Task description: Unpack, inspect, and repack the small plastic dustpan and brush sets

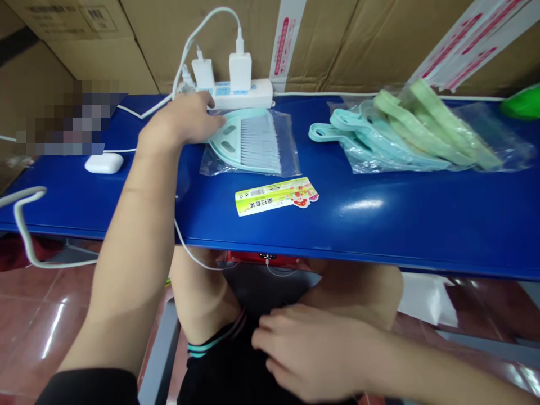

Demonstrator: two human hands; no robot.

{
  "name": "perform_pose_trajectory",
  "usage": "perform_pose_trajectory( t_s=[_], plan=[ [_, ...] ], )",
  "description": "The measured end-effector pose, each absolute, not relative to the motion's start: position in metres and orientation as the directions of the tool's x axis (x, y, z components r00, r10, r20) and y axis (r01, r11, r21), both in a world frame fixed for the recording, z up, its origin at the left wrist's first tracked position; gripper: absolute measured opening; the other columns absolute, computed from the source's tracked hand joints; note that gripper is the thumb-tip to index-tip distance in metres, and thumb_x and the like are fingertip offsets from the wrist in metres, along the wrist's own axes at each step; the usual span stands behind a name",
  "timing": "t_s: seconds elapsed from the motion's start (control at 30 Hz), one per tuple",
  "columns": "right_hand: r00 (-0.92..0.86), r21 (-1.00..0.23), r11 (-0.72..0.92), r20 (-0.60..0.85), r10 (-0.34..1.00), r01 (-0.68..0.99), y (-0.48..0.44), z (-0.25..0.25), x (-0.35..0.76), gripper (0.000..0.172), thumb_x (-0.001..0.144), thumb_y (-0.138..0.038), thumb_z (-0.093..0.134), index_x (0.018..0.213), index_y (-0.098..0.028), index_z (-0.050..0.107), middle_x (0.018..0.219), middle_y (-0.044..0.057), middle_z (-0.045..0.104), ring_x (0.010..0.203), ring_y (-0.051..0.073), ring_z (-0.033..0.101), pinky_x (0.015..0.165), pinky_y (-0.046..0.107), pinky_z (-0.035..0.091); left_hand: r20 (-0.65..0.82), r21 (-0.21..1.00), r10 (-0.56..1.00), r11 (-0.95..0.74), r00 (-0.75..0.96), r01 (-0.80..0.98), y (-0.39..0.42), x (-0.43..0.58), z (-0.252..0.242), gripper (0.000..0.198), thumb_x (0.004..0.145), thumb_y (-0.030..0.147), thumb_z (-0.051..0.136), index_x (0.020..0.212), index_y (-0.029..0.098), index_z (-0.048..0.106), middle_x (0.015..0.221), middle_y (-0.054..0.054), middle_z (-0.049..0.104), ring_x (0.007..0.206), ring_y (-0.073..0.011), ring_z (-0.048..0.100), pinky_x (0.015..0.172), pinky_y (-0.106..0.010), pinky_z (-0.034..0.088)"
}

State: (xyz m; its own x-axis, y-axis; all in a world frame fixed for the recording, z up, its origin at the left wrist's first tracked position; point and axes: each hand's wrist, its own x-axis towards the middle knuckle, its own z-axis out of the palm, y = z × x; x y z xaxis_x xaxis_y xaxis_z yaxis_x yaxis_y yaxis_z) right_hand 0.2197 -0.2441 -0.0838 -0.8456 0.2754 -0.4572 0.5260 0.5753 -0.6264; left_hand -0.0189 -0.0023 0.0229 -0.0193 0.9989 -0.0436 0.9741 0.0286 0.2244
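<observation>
My left hand (189, 119) reaches over the blue table at the edge of a pale blue dustpan-and-brush set (253, 140) lying on a clear plastic bag. Its thumb and forefinger are apart; the thumb meets the set's left edge, and the other fingers are mostly hidden. Just behind that hand is a white power strip (253, 93). My right hand (310, 349) rests on the black shorts over my lap, loosely open and holding nothing visible. A yellow-green printed label card (274, 196) lies in front of the set.
Bagged pale blue and green dustpan-and-brush sets (422, 132) lie at the right on the blue table (379, 225). A white earphone case (104, 163) sits at the left near a pixelated patch. White chargers (240, 70) and cables stand against cardboard boxes (337, 45). Something green (523, 104) is far right.
</observation>
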Motion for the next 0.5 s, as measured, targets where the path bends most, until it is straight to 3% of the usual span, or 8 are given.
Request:
perform_pose_trajectory(
  t_s=[0.03, 0.1, 0.23, 0.3, 0.37, 0.43, 0.5],
  plan=[
    [-0.893, -0.624, 0.641, -0.359, 0.272, 0.447, -0.249, -0.066, 0.224, 0.023, 0.103, -0.037, 0.062, 0.101, -0.018, 0.076, 0.091, 0.004, 0.075, 0.071, 0.013, 0.062, 0.061, 0.03, 0.03, -0.048, 0.226, 0.999, 0.025, -0.014, 0.974, -0.002, -0.02, 0.022, 0.066, 0.102, 0.049, 0.058, 0.162, 0.022, 0.06, 0.173, -0.008, 0.059, 0.157, -0.0356, 0.06, 0.14, -0.058, 0.045],
    [-0.916, -0.592, 0.703, -0.186, 0.357, 0.394, -0.238, -0.025, 0.232, 0.022, 0.105, -0.035, 0.062, 0.095, -0.019, 0.072, 0.083, 0.002, 0.071, 0.068, 0.012, 0.06, 0.061, 0.031, 0.029, -0.064, 0.229, 0.998, 0.013, 0.001, 0.973, -0.003, -0.02, 0.022, 0.064, 0.102, 0.046, 0.057, 0.163, 0.025, 0.059, 0.17, -0.005, 0.063, 0.153, -0.031, 0.063, 0.139, -0.053, 0.047],
    [-0.813, -0.52, 0.716, 0.065, 0.578, 0.467, -0.154, 0.048, 0.233, 0.021, 0.107, -0.032, 0.06, 0.097, -0.021, 0.075, 0.071, -0.003, 0.067, 0.057, 0.006, 0.05, 0.059, 0.026, 0.029, -0.095, 0.238, 0.995, -0.008, 0.031, 0.971, -0.003, -0.02, 0.021, 0.066, 0.097, 0.033, 0.055, 0.163, 0.028, 0.06, 0.164, -0.003, 0.067, 0.151, -0.0253, 0.066, 0.134, -0.043, 0.052],
    [-0.629, -0.43, 0.641, 0.193, 0.753, 0.635, -0.108, 0.067, 0.224, 0.012, 0.099, -0.027, 0.068, 0.096, -0.019, 0.076, 0.073, -0.001, 0.068, 0.063, 0.006, 0.054, 0.064, 0.024, 0.033, -0.078, 0.252, 0.996, -0.027, 0.048, 0.967, -0.004, -0.019, 0.022, 0.066, 0.096, 0.03, 0.053, 0.162, 0.028, 0.061, 0.162, -0.003, 0.069, 0.152, -0.0244, 0.064, 0.136, -0.041, 0.051],
    [-0.271, -0.417, 0.469, 0.45, 0.851, 0.778, -0.072, 0.068, 0.215, 0.009, 0.096, -0.019, 0.066, 0.099, -0.018, 0.075, 0.093, 0.004, 0.076, 0.08, 0.011, 0.062, 0.073, 0.025, 0.039, -0.044, 0.273, 0.997, -0.05, 0.064, 0.961, -0.005, -0.017, 0.025, 0.065, 0.096, 0.029, 0.05, 0.159, 0.026, 0.064, 0.159, -0.004, 0.071, 0.151, -0.0238, 0.064, 0.136, -0.039, 0.049],
    [-0.096, -0.444, 0.324, 0.464, 0.881, 0.835, -0.051, 0.056, 0.212, 0.011, 0.096, -0.02, 0.065, 0.098, -0.017, 0.075, 0.098, 0.007, 0.078, 0.084, 0.013, 0.059, 0.084, 0.029, 0.044, -0.005, 0.297, 0.997, -0.073, 0.078, 0.952, -0.008, -0.015, 0.029, 0.063, 0.097, 0.03, 0.046, 0.157, 0.025, 0.066, 0.158, -0.003, 0.072, 0.148, -0.023, 0.065, 0.135, -0.038, 0.05],
    [-0.024, -0.453, 0.236, 0.426, 0.904, 0.86, -0.041, 0.04, 0.215, 0.016, 0.097, -0.018, 0.06, 0.094, -0.014, 0.076, 0.09, 0.008, 0.075, 0.078, 0.013, 0.054, 0.089, 0.031, 0.045, 0.041, 0.312, 0.996, -0.085, 0.076, 0.946, -0.011, -0.013, 0.034, 0.061, 0.099, 0.03, 0.042, 0.155, 0.024, 0.066, 0.157, -0.004, 0.072, 0.146, -0.0227, 0.066, 0.134, -0.038, 0.051]
  ],
)
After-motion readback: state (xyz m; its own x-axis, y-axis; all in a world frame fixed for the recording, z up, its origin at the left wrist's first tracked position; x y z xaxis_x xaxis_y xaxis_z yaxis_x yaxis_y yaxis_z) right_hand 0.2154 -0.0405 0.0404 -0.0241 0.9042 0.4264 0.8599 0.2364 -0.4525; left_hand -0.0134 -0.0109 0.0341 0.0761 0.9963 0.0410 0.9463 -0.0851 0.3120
